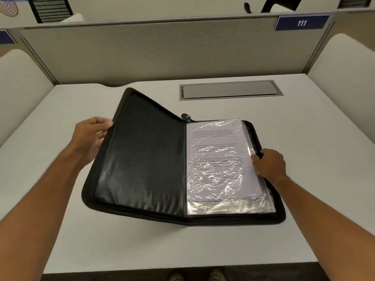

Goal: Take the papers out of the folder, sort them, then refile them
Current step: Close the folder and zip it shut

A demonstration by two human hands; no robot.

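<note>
Your black zippered folder (142,159) lies open in the middle of the pale grey desk (314,138), its left cover tilted up off the surface. Your left hand (91,134) grips that cover's outer edge. Your right hand (267,165) pinches the right edge of the crinkled clear plastic sleeve (219,189) holding the printed white papers (215,159). Behind the folder sits a recessed grey metal cable hatch (229,90), well apart. Beige partition walls (142,53) close the desk's back and sides; bare desktop runs along the near edge.
</note>
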